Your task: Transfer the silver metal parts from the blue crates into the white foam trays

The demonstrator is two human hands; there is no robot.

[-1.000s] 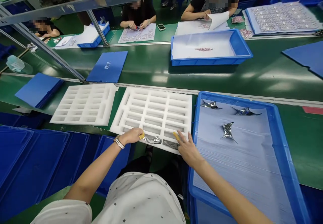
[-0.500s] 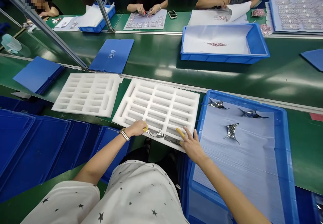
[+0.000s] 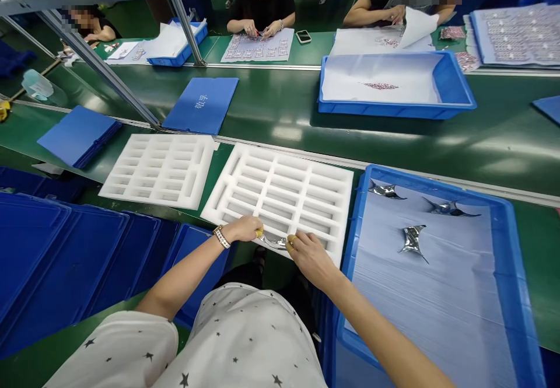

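Observation:
My left hand (image 3: 245,228) and my right hand (image 3: 307,254) meet at the near edge of a white foam tray (image 3: 280,192) with rows of slots. Between them lies a shiny silver foil pouch (image 3: 273,240), pinched at each end by fingers wearing yellow finger cots. Both hands are closed on it. A watch sits on my left wrist. To the right, a blue bin (image 3: 507,242) lined with pale sheets holds three more silver pouches (image 3: 413,240).
A second white foam tray (image 3: 160,169) lies left of the first. Blue lids (image 3: 201,105) and another blue bin (image 3: 455,93) sit on the green conveyor. Stacked blue bins (image 3: 65,254) stand at my left. Other people work across the belt.
My right hand slid left from the tray's near right corner and closed on the pouch's right end. The second pouch piece it lay beside is now hidden under it.

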